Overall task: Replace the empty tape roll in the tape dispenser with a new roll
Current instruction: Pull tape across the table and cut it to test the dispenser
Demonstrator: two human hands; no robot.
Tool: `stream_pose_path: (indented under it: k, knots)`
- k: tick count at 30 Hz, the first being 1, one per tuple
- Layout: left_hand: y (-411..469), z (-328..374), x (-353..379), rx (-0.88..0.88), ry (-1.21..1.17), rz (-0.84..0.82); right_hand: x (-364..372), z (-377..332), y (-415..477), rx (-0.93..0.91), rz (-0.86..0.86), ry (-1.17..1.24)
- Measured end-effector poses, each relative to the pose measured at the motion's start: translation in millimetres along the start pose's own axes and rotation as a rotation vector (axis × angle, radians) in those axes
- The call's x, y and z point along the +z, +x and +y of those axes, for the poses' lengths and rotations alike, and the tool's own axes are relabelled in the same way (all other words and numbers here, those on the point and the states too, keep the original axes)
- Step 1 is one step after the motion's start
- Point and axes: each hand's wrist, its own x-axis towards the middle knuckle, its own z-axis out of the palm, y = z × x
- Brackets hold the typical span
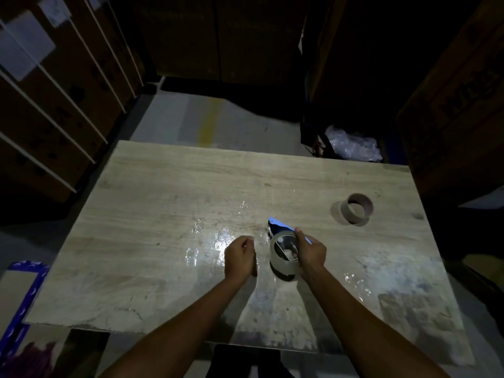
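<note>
A blue tape dispenser [276, 224] lies at the middle of the wooden table [163, 186], with a roll of clear tape [282, 259] mounted on it. My right hand [311, 251] grips the dispenser and roll from the right side. Just left of the roll, my left hand [240, 255] is curled into a loose fist with its fingertips pinched; whether it holds a tape end is too dim to tell. An empty brown cardboard core [356, 211] rests apart on the table's right side.
Strapped cardboard boxes [54, 105] stack at the left, more dark boxes [458, 105] at the right. Crumpled plastic wrap [354, 145] sits beyond the far table edge. A blue-edged object [21, 301] lies at the lower left. Shiny tape scraps [215, 241] stick to the tabletop.
</note>
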Motion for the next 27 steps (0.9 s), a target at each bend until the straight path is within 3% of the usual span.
stream_pose_path:
  k: [11, 19, 27]
  knots:
    - [3.3, 12.6, 21.7, -0.077, 0.032, -0.141, 8.0, 36.8, -0.5, -0.088, 0.04, -0.011]
    - [5.7, 15.9, 31.4, -0.089, 0.083, -0.16, -1.6, 21.6, -1.1, -0.283, 0.053, -0.372]
    - [8.8, 17.0, 32.6, -0.116, 0.098, -0.177, -18.3, 16.3, 11.0, -0.426, -0.11, -0.614]
